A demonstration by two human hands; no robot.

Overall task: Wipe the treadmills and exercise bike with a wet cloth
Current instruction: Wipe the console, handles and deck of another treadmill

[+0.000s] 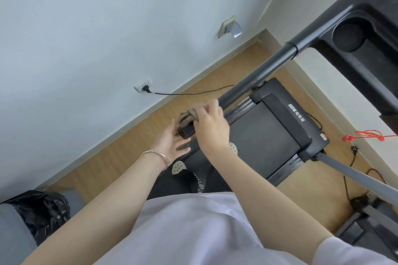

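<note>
Nearest the camera: a white shirt (193, 232), both forearms reaching forward over the treadmill (265, 135). Landmark for all positions: the end of the treadmill's left handrail (187, 131), a dark capped tip. Left hand (172, 142), bracelet at the wrist, sits just below and beside that tip, palm up, fingers straight and loose; its grip is wide and it holds nothing, though it may touch the tip's underside, contact not resolvable. Right hand (212, 127) lies over the rail just past the tip, fingers curled; its grip is closed on the grey-brown cloth (188, 115), which is bunched around the top and far side of the tip. Motion blur on the fingers. Judged step: wiping the handrail end of this treadmill, cloth wrapped on the rail. Next move likely calls for sliding the wrapped cloth along the rail toward the console (355, 34), keeping the squeeze even, left hand steadying. The handrail's long axis runs from the tip up and right to the console; the tip points toward the person. Beyond the tip: the black running deck, motor cover with white lettering, then wood floor (129, 146), a wall socket (142, 88) with a plugged cable. Well right of the tip, a red safety clip cord (364, 136).
</note>
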